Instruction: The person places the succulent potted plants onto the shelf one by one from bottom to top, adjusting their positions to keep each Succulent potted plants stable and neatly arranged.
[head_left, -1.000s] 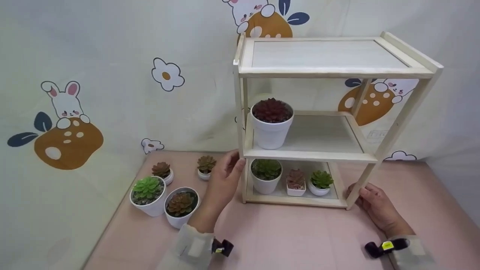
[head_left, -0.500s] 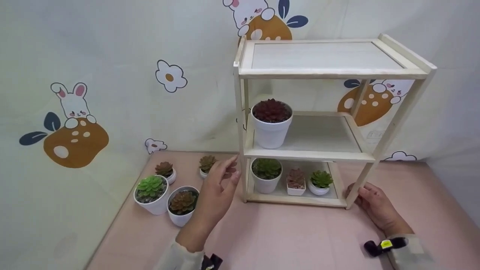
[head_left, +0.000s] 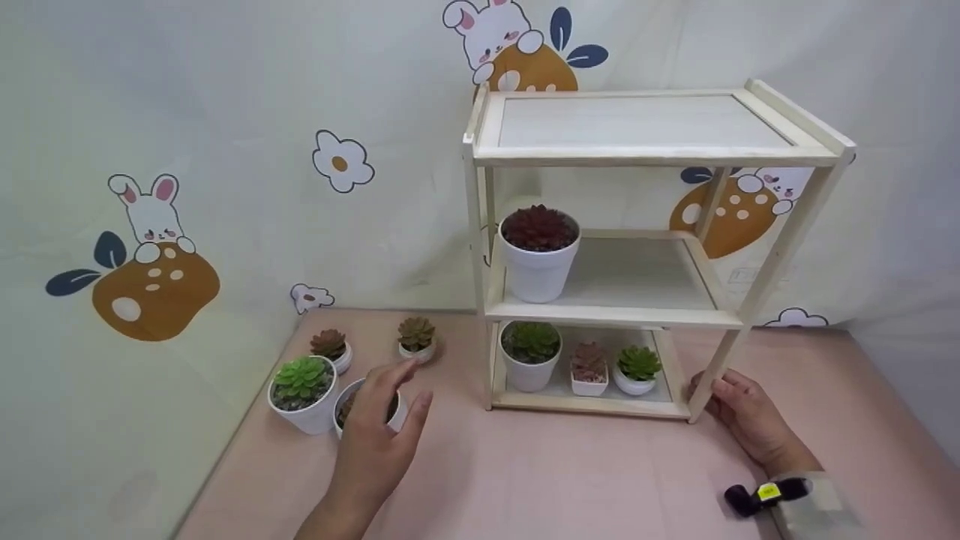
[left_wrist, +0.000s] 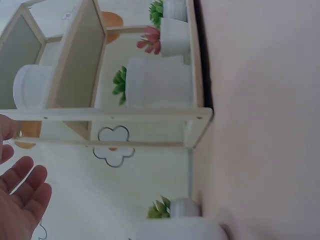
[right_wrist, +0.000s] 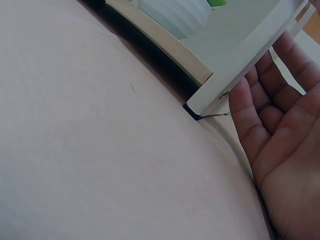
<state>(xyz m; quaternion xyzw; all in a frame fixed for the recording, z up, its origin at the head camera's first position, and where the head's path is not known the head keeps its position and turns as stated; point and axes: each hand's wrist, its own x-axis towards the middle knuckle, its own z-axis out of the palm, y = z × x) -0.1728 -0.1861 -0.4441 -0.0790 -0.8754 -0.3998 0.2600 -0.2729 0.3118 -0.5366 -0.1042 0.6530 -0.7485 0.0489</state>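
A three-tier wooden shelf (head_left: 615, 318) stands on the table. On its middle tier is a dark red succulent in a white pot (head_left: 540, 255). The bottom tier holds a green succulent in a white pot (head_left: 531, 356), a pink succulent in a square pot (head_left: 589, 369) and a small green succulent (head_left: 637, 369). My right hand (head_left: 754, 420) grips the shelf's front right leg (right_wrist: 240, 75) low down, fingers behind it. My left hand (head_left: 379, 442), its fingers loosely spread and holding nothing, hovers over a brown succulent in a white pot (head_left: 349, 390), partly covering it.
Left of the shelf on the pink tabletop (head_left: 570, 480) are a bright green potted succulent (head_left: 302, 394), a small brown one (head_left: 330, 349) and another small brownish one (head_left: 416, 337). A wall cloth with rabbit prints (head_left: 154, 262) hangs close behind.
My left hand has let go of the shelf's left side and moved left and toward me, over the pots. The right hand stays at the leg. The view has shifted slightly.
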